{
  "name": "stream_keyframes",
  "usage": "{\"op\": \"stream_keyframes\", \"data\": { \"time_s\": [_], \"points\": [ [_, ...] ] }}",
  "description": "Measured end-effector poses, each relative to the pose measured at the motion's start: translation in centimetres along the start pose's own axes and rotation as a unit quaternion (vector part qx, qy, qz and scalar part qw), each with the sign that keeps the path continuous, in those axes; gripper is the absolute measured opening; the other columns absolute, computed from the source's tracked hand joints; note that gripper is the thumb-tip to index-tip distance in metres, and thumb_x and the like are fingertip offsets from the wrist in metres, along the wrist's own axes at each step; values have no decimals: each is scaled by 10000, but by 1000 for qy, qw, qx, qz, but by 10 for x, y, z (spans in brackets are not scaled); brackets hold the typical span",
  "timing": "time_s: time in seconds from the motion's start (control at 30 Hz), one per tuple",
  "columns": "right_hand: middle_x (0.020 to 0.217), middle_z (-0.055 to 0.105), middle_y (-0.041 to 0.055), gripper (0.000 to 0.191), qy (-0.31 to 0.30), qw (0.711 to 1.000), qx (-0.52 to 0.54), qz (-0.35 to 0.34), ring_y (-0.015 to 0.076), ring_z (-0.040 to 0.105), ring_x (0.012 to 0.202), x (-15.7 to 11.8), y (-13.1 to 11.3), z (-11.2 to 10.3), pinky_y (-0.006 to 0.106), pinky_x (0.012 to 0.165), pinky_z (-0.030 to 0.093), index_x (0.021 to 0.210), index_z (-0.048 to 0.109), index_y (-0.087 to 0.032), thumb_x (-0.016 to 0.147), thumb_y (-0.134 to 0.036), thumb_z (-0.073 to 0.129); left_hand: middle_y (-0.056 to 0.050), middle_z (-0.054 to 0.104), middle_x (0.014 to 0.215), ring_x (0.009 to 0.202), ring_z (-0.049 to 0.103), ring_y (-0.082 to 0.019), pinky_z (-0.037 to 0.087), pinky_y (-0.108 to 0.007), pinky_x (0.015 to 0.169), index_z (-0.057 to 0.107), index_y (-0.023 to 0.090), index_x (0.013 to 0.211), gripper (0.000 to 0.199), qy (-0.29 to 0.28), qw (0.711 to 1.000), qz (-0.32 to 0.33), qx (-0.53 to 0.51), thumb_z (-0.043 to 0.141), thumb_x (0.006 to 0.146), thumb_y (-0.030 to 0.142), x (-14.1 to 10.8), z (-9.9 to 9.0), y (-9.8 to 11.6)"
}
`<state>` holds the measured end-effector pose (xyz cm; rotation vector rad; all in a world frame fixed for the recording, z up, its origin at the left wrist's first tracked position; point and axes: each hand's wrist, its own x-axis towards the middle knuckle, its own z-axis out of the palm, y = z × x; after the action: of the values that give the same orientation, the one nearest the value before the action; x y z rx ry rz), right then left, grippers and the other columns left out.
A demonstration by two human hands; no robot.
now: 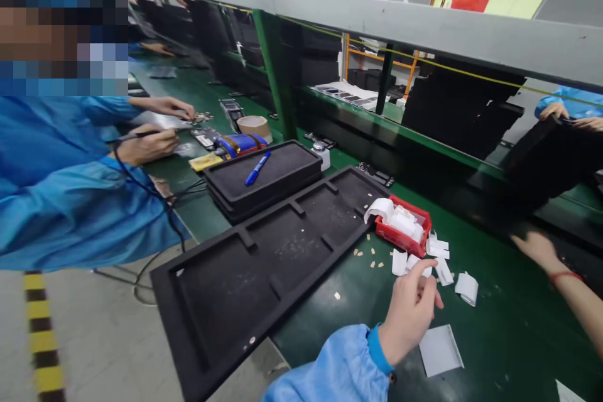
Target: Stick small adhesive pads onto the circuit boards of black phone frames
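My left hand (411,306), in a blue sleeve, hovers over the green bench with fingers half curled and apart. Nothing shows in them. Just beyond its fingertips are curled white label strips (443,270) and a red bin (404,226) filled with white rolls or strips. A square white sheet (441,350) lies by the wrist. To the right, my right hand (537,251), with a red band on the wrist, reaches forward beside a dark blurred shape. Motion smears its fingers, so its grip is unclear. Left of the bin lies a long black compartmented tray (301,245).
Stacked black trays (264,173) carry a blue marker (257,168). Small beige pieces (372,257) are scattered near the bin. A co-worker's hands (151,141) handle small parts at left. A green post (273,75) and shelf beam stand behind. Another person holds a black tray at far right.
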<state>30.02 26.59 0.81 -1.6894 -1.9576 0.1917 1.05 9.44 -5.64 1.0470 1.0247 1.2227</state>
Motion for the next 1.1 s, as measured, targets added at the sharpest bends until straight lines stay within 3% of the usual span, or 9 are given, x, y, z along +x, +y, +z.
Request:
{"op": "stream_keyframes", "data": {
  "time_s": [0.2,0.33,0.47,0.6,0.73,0.8,0.87,1.0,1.1],
  "points": [
    [1391,589,120,384,-144,986,-22,-82,269,614,1222,122,-112,159,507,1034,535,1322,603,-178,994,-375,641,30,591,580,447,454,-100,373,-231,500,671,151,1150,347,28,999,-28,8,490,913,329,1,-6,-6],
    [1345,613,115,380,-214,969,-10,-124,256,641,1171,160,-172,223,480,987,566,1311,605,-166,991,-367,650,27,572,548,408,421,-97,329,-223,451,657,122,1137,390,46,998,-52,0,489,892,376,7,-8,-15],
    [1319,626,116,363,-258,960,-14,-110,248,650,1148,172,-168,226,463,973,574,1286,617,-156,988,-360,656,27,571,532,389,418,-94,325,-221,439,669,120,1094,390,46,996,-69,-31,544,872,415,9,-6,-18],
    [1239,661,96,314,-247,968,-10,-55,227,671,1080,166,-130,178,430,935,587,1217,648,-154,988,-369,655,8,583,551,421,462,-97,381,-233,481,673,118,999,398,70,992,-68,-76,580,869,482,10,-9,-12],
    [1136,695,143,359,-169,984,49,-38,238,700,1006,102,-92,115,429,922,592,1187,650,-123,942,-384,680,-100,702,804,666,661,-171,538,-304,662,661,106,1086,574,121,985,-32,-118,614,858,631,13,-14,-2],
    [1146,686,183,483,-121,988,86,-52,292,703,1037,39,-80,94,447,949,588,1219,631,-122,851,-423,718,-180,690,1185,1015,707,-238,567,-332,831,575,140,1299,700,140,981,-11,-134,641,846,670,12,-16,3],
    [1263,634,177,635,-77,988,111,-76,337,654,1176,-38,-77,82,476,1021,560,1261,597,-157,737,-468,773,-182,493,1516,1278,612,-266,559,-334,926,420,222,1459,800,138,980,-1,-146,679,841,657,9,-16,8],
    [1341,589,167,759,-37,990,111,-82,350,603,1254,-162,-98,75,514,1069,525,1320,565,-198,665,-467,838,-139,573,1456,1225,646,-271,594,-300,815,412,253,1434,714,88,984,10,-153,701,865,572,1,-16,13],
    [1400,537,173,717,4,990,121,-67,343,547,1333,-189,-120,65,539,1090,504,1361,536,-215,740,-447,811,-121,616,1410,1200,652,-270,582,-258,764,484,232,1390,644,50,990,24,-130,742,862,497,-5,-14,13]
  ]
}}
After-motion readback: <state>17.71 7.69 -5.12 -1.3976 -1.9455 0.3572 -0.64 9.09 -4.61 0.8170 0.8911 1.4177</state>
